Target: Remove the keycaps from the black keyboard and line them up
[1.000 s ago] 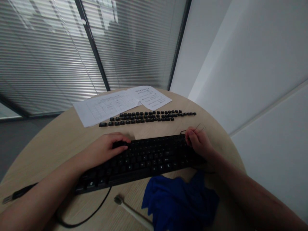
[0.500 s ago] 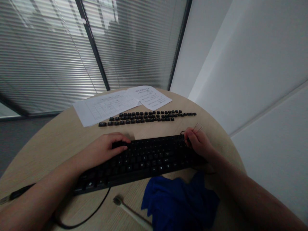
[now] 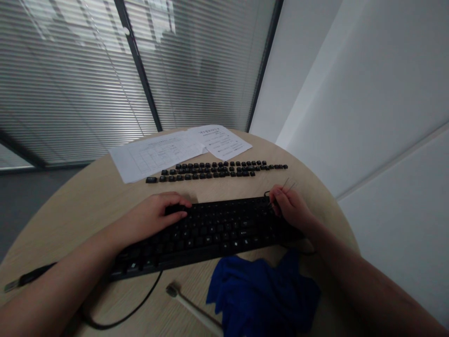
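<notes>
A black keyboard point(image 3: 213, 229) lies slightly tilted across the table in front of me. My left hand point(image 3: 161, 213) rests on its left part, thumb and fingers apart, with the fingertips near the top row. Over the keyboard's upper right end, my right hand point(image 3: 289, 206) is closed in a pinch on a thin wire tool point(image 3: 288, 185), whose two fine prongs stick up past the fingers. The tool's lower end reaches down to the keys and is hard to make out. Beyond the keyboard, loose black keycaps point(image 3: 206, 171) lie in three rows.
Printed papers point(image 3: 157, 153) lie at the back of the round wooden table point(image 3: 70, 206). Near the front edge are a crumpled blue cloth point(image 3: 261, 295) and a brush point(image 3: 192, 309). A black cable point(image 3: 122, 319) with a USB plug point(image 3: 12, 285) runs at the left.
The view has shifted slightly. Both hands keep nearly the same place on the keyboard, and the right one still pinches the wire tool.
</notes>
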Available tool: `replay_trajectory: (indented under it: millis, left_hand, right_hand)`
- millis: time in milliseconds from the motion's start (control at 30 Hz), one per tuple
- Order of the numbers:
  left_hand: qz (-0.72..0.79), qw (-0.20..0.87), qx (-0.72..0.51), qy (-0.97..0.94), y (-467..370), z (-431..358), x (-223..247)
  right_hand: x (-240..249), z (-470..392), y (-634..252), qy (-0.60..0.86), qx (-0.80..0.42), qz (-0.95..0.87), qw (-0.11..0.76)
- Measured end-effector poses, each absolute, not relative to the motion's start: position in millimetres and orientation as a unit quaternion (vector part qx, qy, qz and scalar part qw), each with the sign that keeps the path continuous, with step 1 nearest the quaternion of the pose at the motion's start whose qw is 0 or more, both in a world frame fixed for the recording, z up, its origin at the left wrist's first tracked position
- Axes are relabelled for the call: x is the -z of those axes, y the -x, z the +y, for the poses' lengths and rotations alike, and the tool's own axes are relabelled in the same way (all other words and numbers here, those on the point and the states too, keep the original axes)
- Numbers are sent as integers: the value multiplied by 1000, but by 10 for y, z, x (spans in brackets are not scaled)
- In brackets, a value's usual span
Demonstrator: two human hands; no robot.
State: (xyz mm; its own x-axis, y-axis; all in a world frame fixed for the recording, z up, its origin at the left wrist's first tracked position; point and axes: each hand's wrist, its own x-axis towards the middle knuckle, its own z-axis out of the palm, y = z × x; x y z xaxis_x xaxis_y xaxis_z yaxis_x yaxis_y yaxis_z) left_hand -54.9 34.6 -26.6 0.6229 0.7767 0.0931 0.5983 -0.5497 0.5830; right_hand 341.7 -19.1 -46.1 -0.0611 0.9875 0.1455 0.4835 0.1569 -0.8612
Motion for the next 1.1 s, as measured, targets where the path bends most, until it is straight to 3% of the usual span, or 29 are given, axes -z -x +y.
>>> replay_trajectory:
  millis: [467,767,1100]
  left_hand:
    - [397,253,-158,-868,525,330,248]
    - [402,254,-154,-866,523,318,245]
    - [400,256,-152,-867,518,337,252]
  right_hand:
    - [486,-220,-3477,547,-306,-692,358]
    - [455,-244,-3480,507,-373,-677,381]
    - [451,-225,-3492,541,-324,-692,351]
